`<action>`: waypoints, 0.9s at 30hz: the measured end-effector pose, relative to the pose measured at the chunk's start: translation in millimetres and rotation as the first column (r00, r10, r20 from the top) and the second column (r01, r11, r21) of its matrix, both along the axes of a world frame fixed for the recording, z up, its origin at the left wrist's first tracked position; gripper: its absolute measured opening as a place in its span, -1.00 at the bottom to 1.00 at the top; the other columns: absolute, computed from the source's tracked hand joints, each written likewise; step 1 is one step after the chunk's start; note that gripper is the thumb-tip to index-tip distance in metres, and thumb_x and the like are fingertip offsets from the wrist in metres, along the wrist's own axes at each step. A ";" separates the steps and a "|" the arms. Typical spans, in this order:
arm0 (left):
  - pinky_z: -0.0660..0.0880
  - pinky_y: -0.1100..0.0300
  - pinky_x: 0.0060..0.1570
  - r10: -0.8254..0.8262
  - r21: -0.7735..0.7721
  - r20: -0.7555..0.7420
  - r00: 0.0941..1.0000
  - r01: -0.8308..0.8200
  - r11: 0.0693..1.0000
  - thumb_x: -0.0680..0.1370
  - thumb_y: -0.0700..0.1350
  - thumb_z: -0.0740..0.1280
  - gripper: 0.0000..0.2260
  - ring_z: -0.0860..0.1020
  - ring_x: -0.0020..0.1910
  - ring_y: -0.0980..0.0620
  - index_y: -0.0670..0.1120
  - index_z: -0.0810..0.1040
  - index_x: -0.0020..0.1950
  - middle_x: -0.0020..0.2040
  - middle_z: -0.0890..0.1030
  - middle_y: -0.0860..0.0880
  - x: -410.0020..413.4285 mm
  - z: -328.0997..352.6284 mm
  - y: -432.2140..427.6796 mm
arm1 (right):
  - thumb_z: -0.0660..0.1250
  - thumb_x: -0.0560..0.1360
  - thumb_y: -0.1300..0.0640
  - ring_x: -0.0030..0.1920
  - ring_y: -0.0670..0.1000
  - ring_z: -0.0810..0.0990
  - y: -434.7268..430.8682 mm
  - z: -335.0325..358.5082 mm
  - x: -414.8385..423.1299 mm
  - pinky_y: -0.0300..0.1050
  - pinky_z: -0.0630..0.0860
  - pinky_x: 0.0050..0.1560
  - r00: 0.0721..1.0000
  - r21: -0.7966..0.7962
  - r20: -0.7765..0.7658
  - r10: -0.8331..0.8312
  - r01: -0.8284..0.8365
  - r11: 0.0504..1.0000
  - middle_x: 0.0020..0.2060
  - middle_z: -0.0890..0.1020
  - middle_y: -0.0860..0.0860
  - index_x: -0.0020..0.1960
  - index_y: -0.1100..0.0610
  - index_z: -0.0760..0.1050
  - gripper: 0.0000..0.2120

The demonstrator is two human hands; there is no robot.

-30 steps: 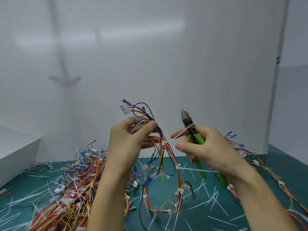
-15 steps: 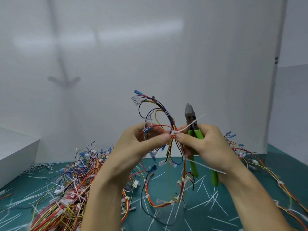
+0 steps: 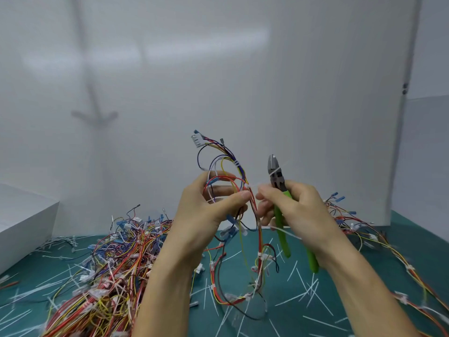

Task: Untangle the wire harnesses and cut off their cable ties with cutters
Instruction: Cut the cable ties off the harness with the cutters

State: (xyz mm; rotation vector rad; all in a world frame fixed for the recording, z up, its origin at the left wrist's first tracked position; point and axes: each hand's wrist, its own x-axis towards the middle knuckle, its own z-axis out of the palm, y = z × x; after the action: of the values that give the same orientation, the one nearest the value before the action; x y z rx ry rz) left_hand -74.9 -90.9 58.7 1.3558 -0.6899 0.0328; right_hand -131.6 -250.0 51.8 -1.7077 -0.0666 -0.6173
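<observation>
My left hand (image 3: 206,210) holds up a multicoloured wire harness (image 3: 228,171), thumb and fingers pinching its wires just below a white cable tie (image 3: 247,186). A white connector (image 3: 196,137) tops the harness, and its lower loops hang down to the mat. My right hand (image 3: 298,210) grips green-handled cutters (image 3: 279,186), jaws pointing up and closed. Its fingertips sit right beside the tie, whose thin tail runs across the cutter head. A second tie (image 3: 237,163) wraps the wires higher up.
A large pile of tangled harnesses (image 3: 104,268) lies on the teal mat (image 3: 340,300) at the left. More harnesses (image 3: 359,229) trail off to the right. Several cut white tie pieces (image 3: 301,283) litter the mat. A white box (image 3: 24,222) stands at the left, a white panel behind.
Both hands rose and came together. The harness was lifted higher and my right fingertips moved in next to the tie by my left thumb.
</observation>
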 end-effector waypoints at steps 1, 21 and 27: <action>0.57 0.29 -0.25 0.005 -0.015 -0.009 1.000 -0.005 1.000 0.44 -0.25 0.51 -0.77 0.69 -0.27 0.00 -0.13 0.60 0.06 -0.17 0.72 -0.10 0.1 -0.1 -0.2 | 0.32 0.56 -0.07 -0.37 -0.04 0.63 -1.2 0.1 0.1 -0.06 0.55 -0.24 0.999 -0.043 0.006 -0.036 0.036 0.998 -0.34 0.68 0.05 -0.13 0.14 0.58 -0.72; 0.55 0.36 -0.25 0.101 -0.034 0.079 0.992 -0.098 0.995 0.46 -0.19 0.48 -0.92 0.70 -0.27 0.04 -0.06 0.68 -0.07 -0.20 0.73 -0.03 0.2 1.4 -1.7 | -0.01 0.41 -0.45 -0.39 -0.07 0.32 -8.2 -0.7 -3.8 -0.24 0.28 -0.32 0.965 -0.689 0.126 -0.231 0.253 0.679 -0.39 0.41 -0.04 -0.23 0.08 0.39 -0.40; 0.54 0.38 -0.28 0.080 -0.020 0.089 0.993 -0.079 0.997 0.46 -0.20 0.49 -0.91 0.71 -0.28 0.03 -0.05 0.67 -0.07 -0.20 0.73 -0.02 -2.2 1.3 -3.8 | -0.02 0.43 -0.41 -0.41 -0.09 0.35 -7.6 -0.8 -4.4 -0.23 0.27 -0.37 0.971 -0.671 0.110 -0.213 0.231 0.705 -0.43 0.42 -0.06 -0.25 0.03 0.39 -0.47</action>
State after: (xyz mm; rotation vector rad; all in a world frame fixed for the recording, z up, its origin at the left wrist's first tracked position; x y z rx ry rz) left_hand -77.1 -94.7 60.0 1.3718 -0.7092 0.1638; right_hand -136.0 -257.6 51.0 -2.4562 -0.1155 -0.8634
